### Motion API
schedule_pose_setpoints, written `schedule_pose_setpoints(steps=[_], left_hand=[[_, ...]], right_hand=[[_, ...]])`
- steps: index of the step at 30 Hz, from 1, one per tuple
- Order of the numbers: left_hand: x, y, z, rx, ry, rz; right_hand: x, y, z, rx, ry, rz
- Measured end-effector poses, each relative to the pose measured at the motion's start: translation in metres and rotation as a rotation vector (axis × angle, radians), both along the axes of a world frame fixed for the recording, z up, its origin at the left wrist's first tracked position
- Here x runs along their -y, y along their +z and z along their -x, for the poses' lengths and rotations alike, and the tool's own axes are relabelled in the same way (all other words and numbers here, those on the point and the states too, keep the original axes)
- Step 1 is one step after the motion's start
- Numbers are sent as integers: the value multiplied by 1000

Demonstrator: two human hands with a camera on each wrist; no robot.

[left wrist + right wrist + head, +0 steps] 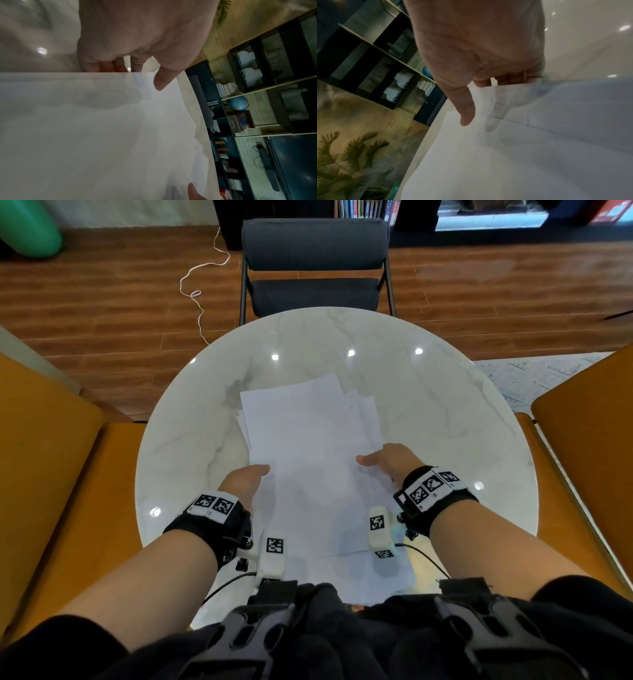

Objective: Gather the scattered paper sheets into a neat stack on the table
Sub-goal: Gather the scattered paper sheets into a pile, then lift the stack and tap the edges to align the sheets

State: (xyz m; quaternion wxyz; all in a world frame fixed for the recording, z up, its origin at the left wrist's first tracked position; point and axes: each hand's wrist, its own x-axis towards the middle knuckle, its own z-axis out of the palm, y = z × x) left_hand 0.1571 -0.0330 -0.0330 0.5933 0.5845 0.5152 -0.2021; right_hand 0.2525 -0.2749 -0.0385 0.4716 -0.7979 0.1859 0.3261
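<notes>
A loose, fanned pile of white paper sheets [308, 446] lies over the middle of the round marble table [428, 405], its far corners out of line. My left hand [253, 474] grips the pile's left edge, thumb [161, 81] on top and fingers tucked beneath the paper sheets [85, 128]. My right hand [373, 458] grips the right edge the same way, thumb [465, 111] pressed on the sheets [522, 148] with the fingers showing as shadows underneath. One more sheet [359, 573] sticks out below the pile at the near edge.
A dark chair [315, 261] stands across the table. Orange seats flank it on the left [44, 440] and right [582, 422]. A white cord [198, 285] trails over the wooden floor, and a printed sheet [527, 374] lies on the floor at the right.
</notes>
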Motion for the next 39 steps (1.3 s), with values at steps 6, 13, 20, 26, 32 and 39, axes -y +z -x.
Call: schedule_pose_setpoints(steps=[6,13,20,26,32,39], left_hand=[[8,6,-5,6,22,10],[21,8,-5,50,-28,-92],[20,8,-9,88,1,-96],[20,5,-7,12,-80,-12],[17,-8,-5,30,-99,-20],[2,-51,0,156,-77,85]], right_hand=[[-7,-6,-9,-13,-136,-95],[-16,-4,-2,-23,40,145],[-20,-6,-4,-64,-135,9],[-13,-2,10,-87,-86,-92],[-13,-23,4,-40,-66,-190],[-12,-22,16,-18,-70,-195]])
